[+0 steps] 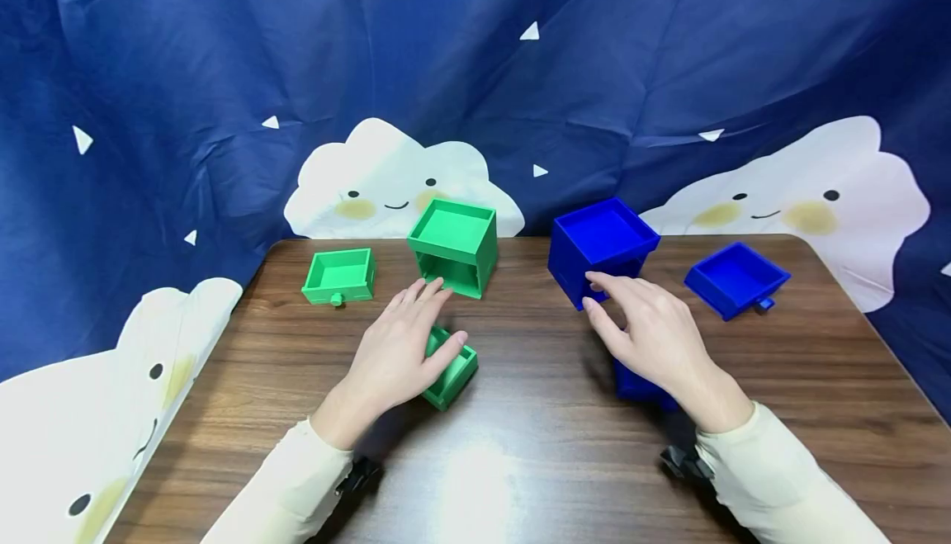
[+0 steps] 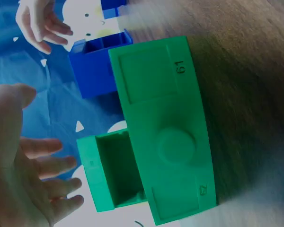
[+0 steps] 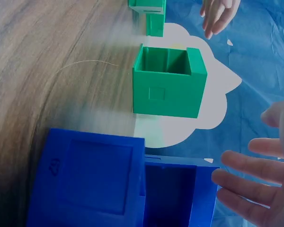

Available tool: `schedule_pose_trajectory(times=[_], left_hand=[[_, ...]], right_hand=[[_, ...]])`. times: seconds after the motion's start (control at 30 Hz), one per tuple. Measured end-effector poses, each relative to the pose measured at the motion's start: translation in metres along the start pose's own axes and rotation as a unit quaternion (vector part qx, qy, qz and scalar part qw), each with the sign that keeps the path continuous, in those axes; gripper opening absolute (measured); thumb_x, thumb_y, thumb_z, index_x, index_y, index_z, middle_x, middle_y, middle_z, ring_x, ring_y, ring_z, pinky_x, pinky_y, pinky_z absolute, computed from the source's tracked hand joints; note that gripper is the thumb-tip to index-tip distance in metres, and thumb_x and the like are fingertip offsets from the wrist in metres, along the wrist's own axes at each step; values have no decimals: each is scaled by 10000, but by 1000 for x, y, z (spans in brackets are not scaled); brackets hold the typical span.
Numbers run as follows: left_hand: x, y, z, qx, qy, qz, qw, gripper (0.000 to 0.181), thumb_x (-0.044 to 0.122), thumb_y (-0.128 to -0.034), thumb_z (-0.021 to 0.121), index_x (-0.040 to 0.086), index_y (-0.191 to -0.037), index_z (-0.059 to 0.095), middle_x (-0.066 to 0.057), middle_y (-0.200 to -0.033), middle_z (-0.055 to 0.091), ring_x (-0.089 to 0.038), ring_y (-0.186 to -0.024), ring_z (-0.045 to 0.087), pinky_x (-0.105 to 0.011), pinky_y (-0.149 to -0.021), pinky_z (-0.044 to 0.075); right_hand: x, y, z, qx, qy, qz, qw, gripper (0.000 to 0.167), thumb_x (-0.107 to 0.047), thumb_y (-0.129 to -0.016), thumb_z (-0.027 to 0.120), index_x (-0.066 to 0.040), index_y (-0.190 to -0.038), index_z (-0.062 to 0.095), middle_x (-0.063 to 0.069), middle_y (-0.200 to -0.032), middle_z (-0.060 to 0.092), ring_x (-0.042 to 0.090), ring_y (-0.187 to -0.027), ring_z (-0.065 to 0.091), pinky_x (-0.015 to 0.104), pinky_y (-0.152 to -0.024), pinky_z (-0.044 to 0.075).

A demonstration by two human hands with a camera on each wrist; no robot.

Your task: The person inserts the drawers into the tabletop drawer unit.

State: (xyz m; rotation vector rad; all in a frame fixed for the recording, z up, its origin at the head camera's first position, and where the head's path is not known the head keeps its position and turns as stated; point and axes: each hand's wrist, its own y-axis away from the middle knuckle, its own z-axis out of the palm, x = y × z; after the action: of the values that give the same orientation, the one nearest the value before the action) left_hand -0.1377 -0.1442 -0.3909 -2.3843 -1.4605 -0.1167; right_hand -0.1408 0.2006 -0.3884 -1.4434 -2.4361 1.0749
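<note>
My left hand [image 1: 401,350] hovers above a small green drawer [image 1: 453,379], its fingers spread and relaxed. In the left wrist view that drawer's front [image 2: 149,75], with a round knob, stands apart from the fingers. Just beyond is a green box-shaped cabinet [image 1: 486,251] with an empty front opening. My right hand [image 1: 657,329] hangs over a blue drawer [image 1: 635,383], which it partly hides in the head view. Its fingers are loosely bent and hold nothing. Past them stands a blue cabinet [image 1: 568,263], its opening largely hidden by the hand in the head view.
A second green drawer [image 1: 360,290] with a knob sits left of the green cabinet. Another blue drawer [image 1: 716,288] lies to the right of the blue cabinet. All rest on a brown wooden table [image 1: 550,461], with a blue cloud-patterned cloth [image 1: 475,57] behind.
</note>
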Motion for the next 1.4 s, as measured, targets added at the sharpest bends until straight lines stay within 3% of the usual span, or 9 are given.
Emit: schedule_pose_trajectory(times=[0.13, 0.37, 0.63, 0.9, 1.1, 1.4], left_hand=[[-3, 4, -3, -2, 173, -29, 9998, 683, 555, -1070, 556, 96, -1576, 541, -109, -1666, 511, -333, -1579, 450, -526, -1289, 385], [-8, 10, -5, 281, 180, 66, 9994, 622, 498, -1059, 602, 89, -1528, 592, -86, -1605, 585, -311, -1492, 560, -493, -1261, 430], [-15, 20, -12, 594, 307, -63, 9977, 576, 461, -1044, 645, 128, -1513, 616, -47, -1549, 644, -335, -1359, 670, -559, -1064, 576], [-20, 26, -16, 913, 451, -216, 9946, 521, 385, -1029, 690, 134, -1482, 636, -139, -1213, 800, -338, -1009, 782, -554, -799, 615], [-24, 29, -18, 1040, 490, -306, 9929, 459, 324, -1030, 694, 116, -1438, 660, -98, -1216, 806, -349, -984, 785, -556, -796, 614], [-28, 31, -20, 950, 545, -383, 9932, 444, 340, -1028, 700, 102, -1403, 683, -111, -1154, 819, -339, -932, 797, -558, -771, 616]], right_hand=[[2, -2, -1, -61, -124, 64, 9999, 370, -194, -970, 752, -68, -1318, 741, 129, -1159, 811, 362, -1027, 777, 570, -810, 621], [5, -6, -3, -171, -373, 173, 9990, 393, -168, -972, 764, -84, -1354, 725, 125, -1205, 804, 355, -1046, 777, 568, -836, 619], [3, -14, 2, -144, -544, 99, 9984, 386, -161, -976, 761, -74, -1350, 727, 118, -1172, 808, 310, -937, 789, 515, -757, 624], [-4, -28, 5, -441, -876, 382, 9944, 380, -168, -1026, 711, -62, -1391, 693, 129, -1196, 795, 293, -942, 792, 498, -797, 643], [-8, -37, 6, -644, -903, 653, 9917, 403, -211, -1049, 688, -59, -1422, 671, 149, -1282, 760, 323, -1013, 768, 528, -841, 628], [-14, -48, 10, -794, -1004, 769, 9888, 403, -244, -1068, 670, -63, -1428, 673, 153, -1320, 753, 323, -1045, 760, 534, -886, 617]])
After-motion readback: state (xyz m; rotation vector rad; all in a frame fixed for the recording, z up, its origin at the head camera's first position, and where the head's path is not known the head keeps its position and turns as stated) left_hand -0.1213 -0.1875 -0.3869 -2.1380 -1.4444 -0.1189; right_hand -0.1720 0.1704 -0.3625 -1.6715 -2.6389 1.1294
